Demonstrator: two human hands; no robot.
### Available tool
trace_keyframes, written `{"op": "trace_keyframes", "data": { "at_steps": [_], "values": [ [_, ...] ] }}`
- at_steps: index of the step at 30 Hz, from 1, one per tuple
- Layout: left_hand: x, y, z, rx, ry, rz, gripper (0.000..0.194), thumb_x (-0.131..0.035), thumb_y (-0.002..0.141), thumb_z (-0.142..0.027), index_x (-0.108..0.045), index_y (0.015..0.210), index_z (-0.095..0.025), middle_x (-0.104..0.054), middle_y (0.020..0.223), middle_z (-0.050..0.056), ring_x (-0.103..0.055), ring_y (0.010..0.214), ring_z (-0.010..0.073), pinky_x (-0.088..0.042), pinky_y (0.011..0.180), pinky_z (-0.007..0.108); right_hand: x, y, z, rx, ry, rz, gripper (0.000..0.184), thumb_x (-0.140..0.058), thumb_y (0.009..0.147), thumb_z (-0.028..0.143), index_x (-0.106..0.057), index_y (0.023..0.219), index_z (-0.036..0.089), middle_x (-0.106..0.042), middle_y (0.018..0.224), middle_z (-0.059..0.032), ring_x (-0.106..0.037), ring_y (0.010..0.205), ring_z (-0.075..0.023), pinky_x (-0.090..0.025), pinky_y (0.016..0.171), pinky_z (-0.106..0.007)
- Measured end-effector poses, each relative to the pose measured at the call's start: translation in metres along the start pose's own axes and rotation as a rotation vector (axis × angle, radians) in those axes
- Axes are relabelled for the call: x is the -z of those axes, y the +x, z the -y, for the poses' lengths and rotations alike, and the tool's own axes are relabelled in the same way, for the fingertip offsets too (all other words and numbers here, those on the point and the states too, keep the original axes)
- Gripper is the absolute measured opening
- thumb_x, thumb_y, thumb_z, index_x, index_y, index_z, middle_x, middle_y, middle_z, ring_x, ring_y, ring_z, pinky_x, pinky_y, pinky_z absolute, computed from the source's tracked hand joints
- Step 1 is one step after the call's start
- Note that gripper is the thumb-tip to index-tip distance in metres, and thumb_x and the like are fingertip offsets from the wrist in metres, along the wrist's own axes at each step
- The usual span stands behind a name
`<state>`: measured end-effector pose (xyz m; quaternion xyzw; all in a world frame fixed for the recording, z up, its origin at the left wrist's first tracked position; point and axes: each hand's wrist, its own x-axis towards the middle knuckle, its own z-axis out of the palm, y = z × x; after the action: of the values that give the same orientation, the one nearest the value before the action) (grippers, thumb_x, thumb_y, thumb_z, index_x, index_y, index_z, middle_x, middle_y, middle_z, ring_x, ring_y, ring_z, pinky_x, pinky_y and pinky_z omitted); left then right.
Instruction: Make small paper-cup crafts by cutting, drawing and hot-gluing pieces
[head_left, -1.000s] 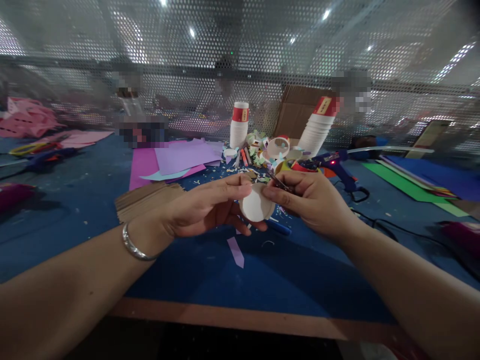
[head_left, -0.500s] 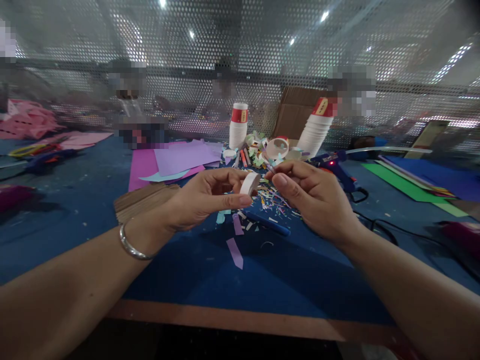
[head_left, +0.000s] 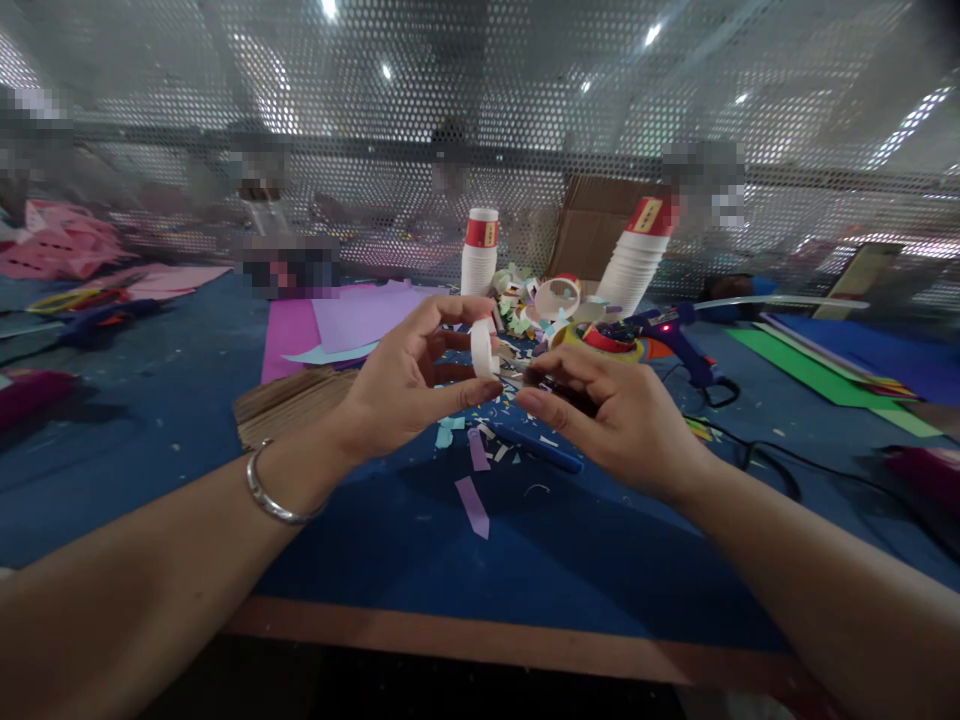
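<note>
My left hand [head_left: 420, 375] grips a short white paper ring [head_left: 484, 347], shaped like a slice of a paper cup, between thumb and fingers. Close by on the right, my right hand [head_left: 611, 415] is closed on a thin metal tool [head_left: 514, 376]. The tool's tip points at the ring; most of it is hidden by the fingers, so its kind is unclear. Beneath both hands lie paper scraps [head_left: 499, 435] and a blue pen-like stick [head_left: 540, 449]. A purple paper strip [head_left: 472, 507] lies nearer the front edge.
Two stacks of paper cups, one upright [head_left: 480, 265] and one leaning [head_left: 634, 265], stand behind. A blue glue gun [head_left: 686, 345] with a red light is on the right, beside colored sheets [head_left: 847, 365]. Purple paper [head_left: 367, 315] and corrugated cardboard [head_left: 289, 405] lie left.
My left hand has turned the white ring more upright and raised its fingers. My right hand has lowered, bringing the metal tool to the ring; a yellow-and-red object now shows behind it.
</note>
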<state>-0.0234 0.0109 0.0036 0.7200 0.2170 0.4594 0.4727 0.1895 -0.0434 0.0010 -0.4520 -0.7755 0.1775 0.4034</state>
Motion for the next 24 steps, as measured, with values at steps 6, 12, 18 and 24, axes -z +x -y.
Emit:
{"op": "trace_keyframes", "data": {
  "at_steps": [6,12,18,24],
  "values": [
    [-0.0015,-0.001,-0.0004,0.044,-0.002,0.016,0.058,-0.084,0.071,-0.021,-0.057,0.122,-0.023,-0.064,0.115,0.005,-0.066,0.099,0.0183,-0.058,0.085,0.03,-0.0011,-0.0008,0.0017,0.02,-0.071,0.026,0.031,-0.062,0.091,0.048,-0.066,0.095,0.018,-0.057,0.066,0.0025,-0.043,0.052,-0.0084,-0.035,0.05,-0.023],
    [-0.0011,-0.0034,-0.0008,0.061,0.04,0.034,0.058,-0.082,0.074,-0.022,-0.057,0.126,-0.022,-0.066,0.11,0.006,-0.066,0.1,0.0202,-0.057,0.09,0.034,-0.0005,-0.0008,0.0026,0.027,-0.095,0.018,0.03,-0.06,0.092,0.047,-0.067,0.092,0.017,-0.052,0.061,0.0032,-0.04,0.05,-0.0082,-0.032,0.048,-0.024],
    [0.0005,-0.0037,0.0009,0.056,0.097,0.021,0.06,-0.082,0.075,-0.02,-0.056,0.129,-0.022,-0.06,0.131,0.01,-0.064,0.111,0.0231,-0.054,0.097,0.037,-0.0006,-0.0025,0.0012,0.016,-0.127,0.028,0.037,-0.058,0.093,0.051,-0.069,0.094,0.016,-0.059,0.066,0.0,-0.044,0.053,-0.0094,-0.034,0.05,-0.025],
    [0.0002,-0.0048,-0.0014,0.028,0.162,0.007,0.059,-0.081,0.077,-0.023,-0.058,0.131,-0.024,-0.06,0.13,0.009,-0.062,0.117,0.0259,-0.054,0.099,0.039,-0.0011,-0.0018,0.0011,0.014,-0.151,0.015,0.038,-0.057,0.093,0.052,-0.069,0.09,0.016,-0.054,0.061,0.0015,-0.042,0.051,-0.009,-0.033,0.05,-0.025]
  ]
}}
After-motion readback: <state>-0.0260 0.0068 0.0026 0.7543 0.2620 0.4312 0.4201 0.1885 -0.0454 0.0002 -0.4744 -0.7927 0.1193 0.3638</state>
